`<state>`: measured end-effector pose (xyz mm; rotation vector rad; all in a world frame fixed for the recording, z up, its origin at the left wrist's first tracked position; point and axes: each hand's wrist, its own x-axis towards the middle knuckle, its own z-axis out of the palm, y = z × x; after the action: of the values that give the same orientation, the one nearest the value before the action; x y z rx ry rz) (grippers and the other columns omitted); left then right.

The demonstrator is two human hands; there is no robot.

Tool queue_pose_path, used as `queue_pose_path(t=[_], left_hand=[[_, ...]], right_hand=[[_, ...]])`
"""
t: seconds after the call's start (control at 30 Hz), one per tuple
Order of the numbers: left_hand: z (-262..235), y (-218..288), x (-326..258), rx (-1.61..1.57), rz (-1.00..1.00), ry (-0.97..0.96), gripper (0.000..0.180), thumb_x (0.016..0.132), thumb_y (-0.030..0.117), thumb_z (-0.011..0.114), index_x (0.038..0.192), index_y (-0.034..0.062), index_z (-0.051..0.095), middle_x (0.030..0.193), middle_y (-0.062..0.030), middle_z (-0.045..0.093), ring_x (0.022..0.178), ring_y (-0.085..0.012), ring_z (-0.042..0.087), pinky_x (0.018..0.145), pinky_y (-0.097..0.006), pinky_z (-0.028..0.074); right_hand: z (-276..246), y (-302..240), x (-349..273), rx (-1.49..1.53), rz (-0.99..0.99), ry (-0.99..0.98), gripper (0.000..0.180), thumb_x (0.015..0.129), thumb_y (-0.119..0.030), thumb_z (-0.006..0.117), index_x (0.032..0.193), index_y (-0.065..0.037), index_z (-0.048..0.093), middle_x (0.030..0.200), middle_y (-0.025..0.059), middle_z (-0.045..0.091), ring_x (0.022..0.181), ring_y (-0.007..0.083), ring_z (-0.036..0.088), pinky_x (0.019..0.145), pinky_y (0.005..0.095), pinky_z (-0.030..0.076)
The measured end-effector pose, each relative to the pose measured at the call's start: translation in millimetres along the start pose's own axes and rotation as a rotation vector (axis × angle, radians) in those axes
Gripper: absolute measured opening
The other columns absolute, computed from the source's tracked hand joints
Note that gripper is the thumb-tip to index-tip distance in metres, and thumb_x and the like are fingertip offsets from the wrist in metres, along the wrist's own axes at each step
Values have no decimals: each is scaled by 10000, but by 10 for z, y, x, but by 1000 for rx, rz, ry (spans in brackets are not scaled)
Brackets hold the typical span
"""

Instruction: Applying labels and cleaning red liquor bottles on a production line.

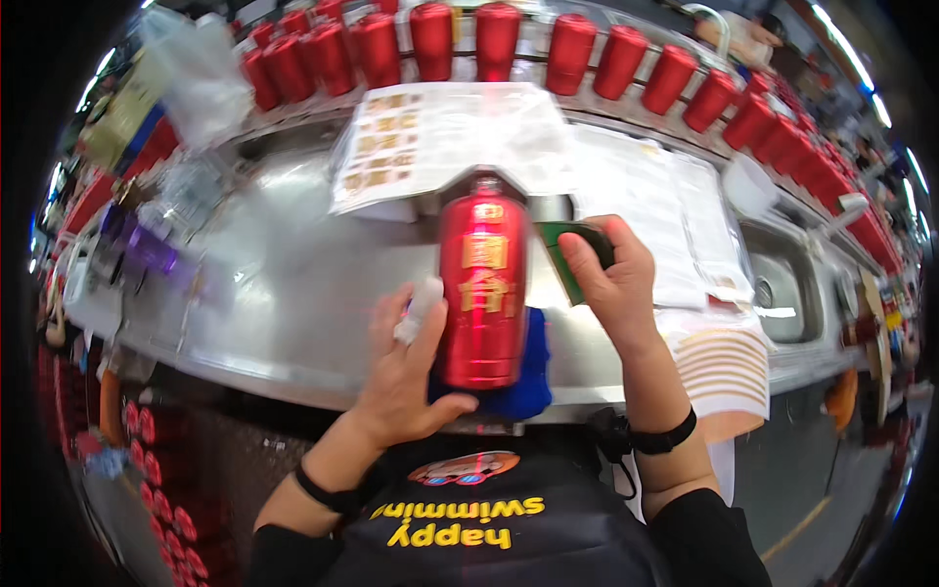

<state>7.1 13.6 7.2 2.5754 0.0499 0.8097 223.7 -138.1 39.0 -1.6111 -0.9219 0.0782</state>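
A shiny red metal bottle [483, 333] with gold lettering lies on a folded blue cloth [534, 367], its neck pointing away from me. Along its lower left side is my left hand [401, 367], fingers stretched out and the thumb spread beside the bottle's base. One finger of that hand wears a white cover [419, 311]. To the right of the bottle, my right hand [616, 279] pinches a flat green scraper [564, 262] with a dark edge. The scraper is apart from the bottle.
A transfer sheet with gold-brown prints [391, 147] lies beyond the bottle on the steel worktop [284, 293]. White sheets [636, 205] and curved strip paper [724, 367] are at right, beside a sink [782, 284]. Red tumblers [499, 44] line the back. A plastic bag [196, 78] stands far left.
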Motion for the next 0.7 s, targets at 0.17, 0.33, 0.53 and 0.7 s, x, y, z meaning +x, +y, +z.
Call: queue_pose_path(t=[0.17, 0.33, 0.53, 0.7], left_hand=[[-141, -249, 693, 99, 428, -205, 678, 924, 672, 364, 1265, 150, 630, 1267, -43, 624, 1312, -303, 393, 1152, -548, 143], [-124, -323, 1143, 109, 371, -131, 594, 965, 602, 361, 1212, 151, 658, 1133, -47, 683, 1252, -300, 461, 1154, -517, 153], [-121, -37, 571, 31, 380, -226, 576, 970, 600, 348, 1092, 185, 728, 1105, -15, 698, 1239, -288, 474, 1165, -570, 144], [-49, -83, 393, -29, 266, -144, 538, 977, 578, 370, 1104, 191, 721, 1077, -31, 706, 1256, -295, 462, 1164, -573, 138]], right_hand=[[-430, 203, -257, -71, -28, -97, 261, 896, 62, 524, 1134, -4, 609, 1179, 125, 653, 1006, 162, 619, 846, 278, 496], [-1638, 685, -81, -803, 36, -61, 323, 784, 124, 483, 999, -12, 683, 1190, 199, 641, 1111, 338, 616, 936, 357, 490], [-2635, 1196, 39, -1155, 297, -198, 327, 829, 56, 526, 1101, -34, 682, 1073, 185, 659, 1021, 353, 622, 920, 387, 486], [-2266, 1361, 483, -964, 104, -445, 310, 847, -10, 573, 1137, -44, 677, 1112, 183, 641, 1051, 344, 602, 930, 381, 474]])
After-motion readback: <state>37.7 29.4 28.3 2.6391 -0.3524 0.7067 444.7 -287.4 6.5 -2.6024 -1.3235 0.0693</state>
